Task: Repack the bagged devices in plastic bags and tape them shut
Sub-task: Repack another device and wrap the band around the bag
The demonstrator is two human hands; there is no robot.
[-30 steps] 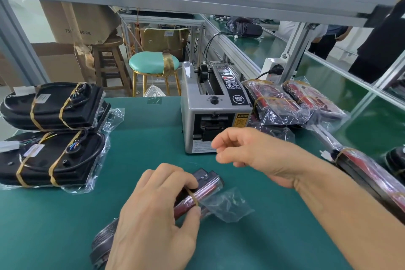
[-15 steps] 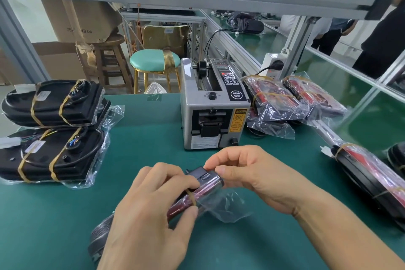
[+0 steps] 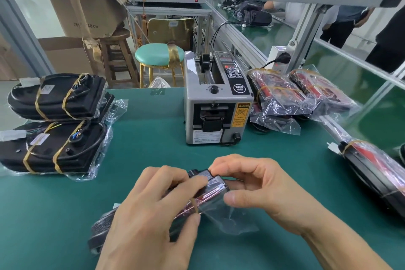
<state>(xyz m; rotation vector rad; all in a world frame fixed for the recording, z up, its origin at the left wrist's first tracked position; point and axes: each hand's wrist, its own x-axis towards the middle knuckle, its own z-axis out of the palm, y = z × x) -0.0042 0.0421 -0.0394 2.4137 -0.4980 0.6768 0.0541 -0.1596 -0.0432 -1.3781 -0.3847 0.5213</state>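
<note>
A black and red device in a clear plastic bag (image 3: 210, 195) lies on the green table (image 3: 153, 138) right in front of me, a rubber band round it. My left hand (image 3: 153, 215) grips the device's middle from above. My right hand (image 3: 252, 186) pinches the bagged end of the device between thumb and fingers. The loose end of the bag (image 3: 228, 219) spreads below my right thumb. The grey tape dispenser (image 3: 215, 103) stands just behind my hands.
Two stacked black bagged devices (image 3: 54, 123) lie at the left. More bagged red devices (image 3: 295, 94) lie right of the dispenser, and another (image 3: 377, 171) lies at the right edge. Stools, cardboard boxes and people stand beyond the table.
My right hand came back from the tape dispenser and down onto the end of the bagged device. My left hand has stayed on the device.
</note>
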